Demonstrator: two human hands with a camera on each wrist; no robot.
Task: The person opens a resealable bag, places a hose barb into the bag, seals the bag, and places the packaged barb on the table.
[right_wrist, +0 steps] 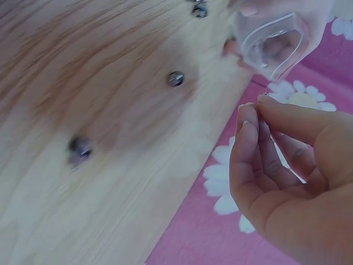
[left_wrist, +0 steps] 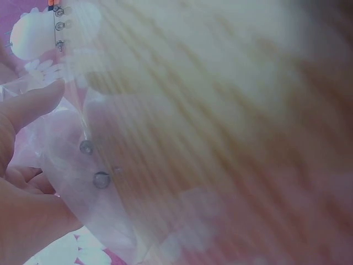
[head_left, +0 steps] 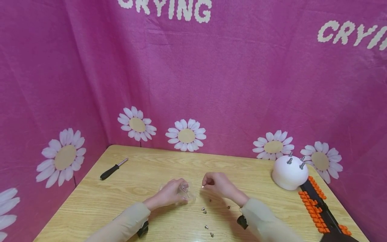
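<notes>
My left hand [head_left: 170, 195] grips a clear plastic zip bag [head_left: 186, 191] above the middle of the table. Its mouth [right_wrist: 276, 47] gapes toward my right hand in the right wrist view. Two round metal pieces [left_wrist: 101, 179] show through or against the plastic in the left wrist view; whether they lie inside I cannot tell. Just right of the bag, apart from it, my right hand [head_left: 222, 185] pinches a tiny shiny metal piece [right_wrist: 266, 95] between thumb and forefinger, mostly hidden by the fingertips. Several small metal screws [head_left: 204, 212] lie scattered on the wood below and between the hands.
A black-handled screwdriver [head_left: 113, 169] lies at the table's left. At the right stands a white rounded object [head_left: 290, 173] with metal posts on top, beside a black bar with orange pieces [head_left: 312, 208]. Pink flowered cloth [head_left: 211, 84] hangs behind the wooden table [head_left: 145, 161].
</notes>
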